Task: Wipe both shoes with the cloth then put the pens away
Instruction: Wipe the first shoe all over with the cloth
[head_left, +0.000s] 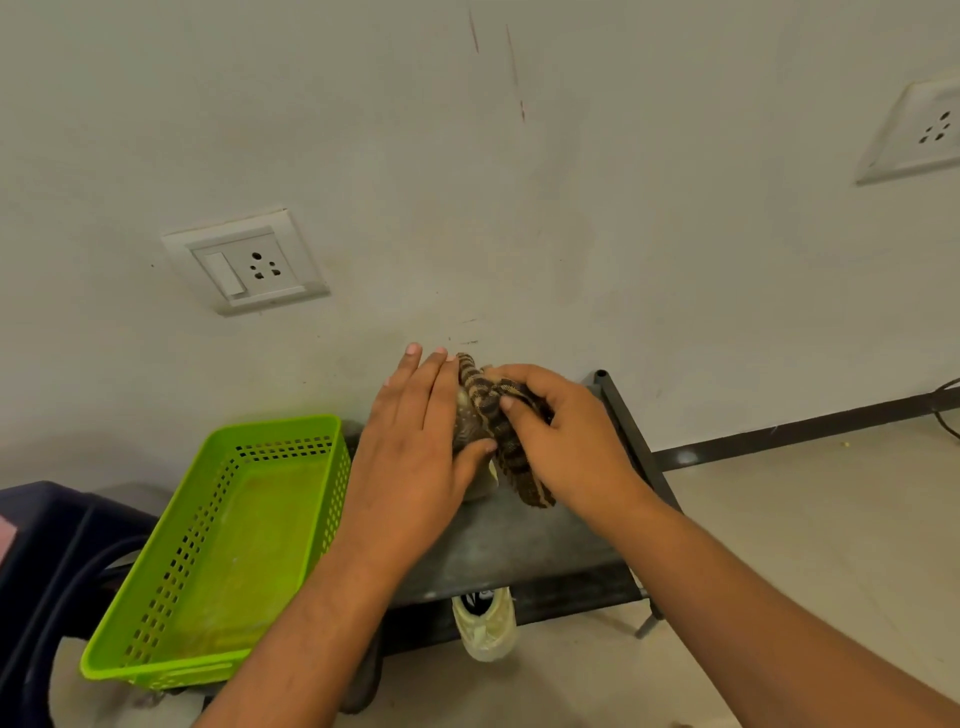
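Two hands meet over one shoe (461, 415) at the back edge of the dark tabletop (519, 551), close against the wall (623, 234). On my feed the left hand (415, 441) lies over the shoe's left side. Its fingers stretch up along the shoe and its thumb hooks round the near side, so it is grasping the shoe. The right hand (566, 441) is clenched on the cloth (480, 395), a brown striped rag bunched between thumb and fingers and pressed to the shoe's right side. A loose end of it hangs below the hand toward the tabletop. I can see only a speckled strip of the shoe between the left hand and the cloth, plus a pale bit under the thumb; the rest is covered.

A second shoe (485, 626), pale, sits on the floor (805, 509) under the tabletop's front edge, one end poking out toward me.

A green basket (156, 670) with perforated walls sits at the tabletop's left end, just beside the left forearm. I cannot tell how much of it the tabletop carries. Something dark blue, perhaps a chair (47, 545), stands past the basket on the left.

One socket (247, 262) is on the wall above the basket, and a second socket (919, 130) is high on the right.
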